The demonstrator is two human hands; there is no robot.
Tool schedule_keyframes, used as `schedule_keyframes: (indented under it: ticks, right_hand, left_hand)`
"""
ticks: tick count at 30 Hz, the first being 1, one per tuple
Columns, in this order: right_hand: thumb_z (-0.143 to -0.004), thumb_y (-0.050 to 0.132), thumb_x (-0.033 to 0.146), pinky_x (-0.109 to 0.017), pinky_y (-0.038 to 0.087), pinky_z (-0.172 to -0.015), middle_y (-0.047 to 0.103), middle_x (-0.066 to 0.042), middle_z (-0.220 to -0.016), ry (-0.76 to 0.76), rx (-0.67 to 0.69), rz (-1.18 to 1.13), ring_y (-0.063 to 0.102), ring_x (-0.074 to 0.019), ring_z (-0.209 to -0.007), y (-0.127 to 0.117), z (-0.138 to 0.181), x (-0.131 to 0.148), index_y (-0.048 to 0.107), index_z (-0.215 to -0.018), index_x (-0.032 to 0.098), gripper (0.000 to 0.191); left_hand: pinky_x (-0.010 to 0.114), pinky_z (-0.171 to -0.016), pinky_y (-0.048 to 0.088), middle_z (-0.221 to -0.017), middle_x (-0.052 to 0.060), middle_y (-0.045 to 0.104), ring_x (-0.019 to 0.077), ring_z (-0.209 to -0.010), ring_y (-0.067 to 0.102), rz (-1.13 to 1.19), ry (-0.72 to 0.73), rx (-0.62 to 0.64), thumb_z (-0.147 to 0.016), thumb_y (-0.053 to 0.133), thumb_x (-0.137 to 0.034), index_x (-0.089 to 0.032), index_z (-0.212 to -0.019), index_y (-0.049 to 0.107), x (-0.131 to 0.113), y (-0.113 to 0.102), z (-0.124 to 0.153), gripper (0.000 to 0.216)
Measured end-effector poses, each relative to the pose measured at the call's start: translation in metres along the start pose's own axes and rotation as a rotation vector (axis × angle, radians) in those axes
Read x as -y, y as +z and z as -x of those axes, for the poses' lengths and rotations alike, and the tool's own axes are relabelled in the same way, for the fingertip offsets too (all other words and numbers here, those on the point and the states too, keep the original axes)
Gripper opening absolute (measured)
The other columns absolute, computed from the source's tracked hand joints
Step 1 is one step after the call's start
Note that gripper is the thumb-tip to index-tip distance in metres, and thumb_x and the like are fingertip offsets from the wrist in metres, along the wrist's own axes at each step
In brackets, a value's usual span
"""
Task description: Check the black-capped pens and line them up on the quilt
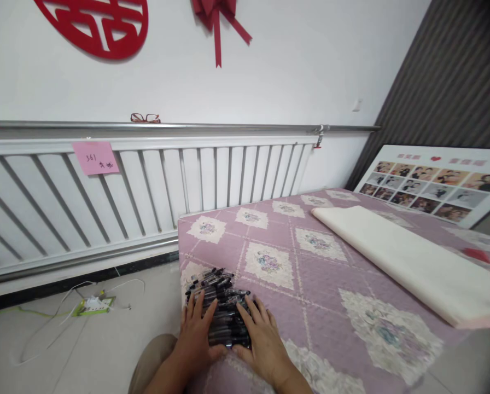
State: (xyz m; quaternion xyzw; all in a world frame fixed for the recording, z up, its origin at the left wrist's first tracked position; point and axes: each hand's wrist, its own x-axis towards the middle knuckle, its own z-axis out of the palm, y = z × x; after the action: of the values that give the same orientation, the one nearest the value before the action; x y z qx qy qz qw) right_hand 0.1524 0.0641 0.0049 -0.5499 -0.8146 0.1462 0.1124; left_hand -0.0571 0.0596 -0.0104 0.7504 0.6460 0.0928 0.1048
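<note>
A heap of black pens (218, 282) lies near the left corner of a bed or table covered in a purple floral cloth (278, 235). My left hand (198, 328) rests against the left side of the heap, its fingers spread over the pens. On the opposite side, my right hand (263, 336) touches the pens with fingers stretched out. Both thumbs point inward at the near end of the heap. Several pens are partly hidden under my fingers.
A long cream folded sheet or board (404, 257) lies to the right. Behind it leans a photo board (433, 180). A white radiator (212, 175) lines the wall, with eyeglasses (145, 117) on the pipe above. Left on the floor is a power strip (93, 306) with cables.
</note>
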Motion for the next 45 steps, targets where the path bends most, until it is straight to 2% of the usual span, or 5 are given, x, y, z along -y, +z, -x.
schedule_keyframes:
  ticks: [22, 28, 33, 37, 45]
  right_hand:
    - [-0.073, 0.061, 0.049, -0.049, 0.016, -0.109, 0.026, -0.006, -0.150, 0.060, -0.080, 0.005, 0.013, -0.0313, -0.138, 0.001, -0.055, -0.007, 0.035, -0.139, 0.026, 0.075]
    - [-0.073, 0.058, 0.056, -0.049, 0.018, -0.110, 0.027, -0.009, -0.150, 0.005, -0.180, -0.009, 0.013, -0.0313, -0.139, 0.004, -0.051, -0.013, 0.036, -0.139, 0.021, 0.078]
    - [-0.074, 0.057, 0.056, -0.049, 0.020, -0.109, 0.027, -0.009, -0.150, 0.013, -0.251, -0.016, 0.015, -0.0310, -0.139, 0.010, -0.050, -0.019, 0.035, -0.140, 0.022, 0.077]
    - [-0.076, 0.056, 0.056, -0.050, 0.022, -0.109, 0.028, -0.008, -0.149, 0.047, -0.278, -0.020, 0.016, -0.0314, -0.138, 0.012, -0.053, -0.022, 0.037, -0.139, 0.022, 0.074]
    - [-0.077, 0.055, 0.057, -0.053, 0.025, -0.107, 0.034, -0.009, -0.147, 0.040, -0.272, -0.072, 0.023, -0.0324, -0.136, 0.011, -0.056, -0.023, 0.040, -0.137, 0.024, 0.070]
  left_hand:
    - [0.057, -0.106, 0.016, -0.149, 0.010, 0.024, 0.0370, -0.136, 0.012, 0.066, 0.205, -0.117, -0.067, 0.068, -0.050, -0.026, -0.138, 0.037, 0.026, -0.002, -0.060, 0.081]
    - [0.058, -0.106, 0.017, -0.148, 0.011, 0.026, 0.0359, -0.136, 0.015, 0.143, 0.269, -0.328, -0.074, 0.061, -0.051, -0.025, -0.138, 0.035, 0.037, 0.012, -0.059, 0.074]
    - [0.050, -0.108, 0.021, -0.150, 0.014, 0.016, 0.0322, -0.137, 0.014, 0.222, -0.053, -0.503, -0.082, 0.052, -0.045, -0.017, -0.138, 0.032, 0.043, 0.021, -0.072, 0.065]
    - [0.050, -0.106, 0.023, -0.145, 0.019, 0.027, 0.0319, -0.135, 0.022, 0.232, -0.286, -0.400, -0.084, 0.047, -0.049, -0.012, -0.138, 0.030, 0.040, 0.020, -0.090, 0.067]
    - [0.046, -0.108, 0.022, -0.142, 0.015, 0.036, 0.0278, -0.132, 0.030, 0.351, -0.070, -0.318, -0.085, 0.042, -0.049, -0.015, -0.138, 0.032, 0.026, 0.021, -0.102, 0.063]
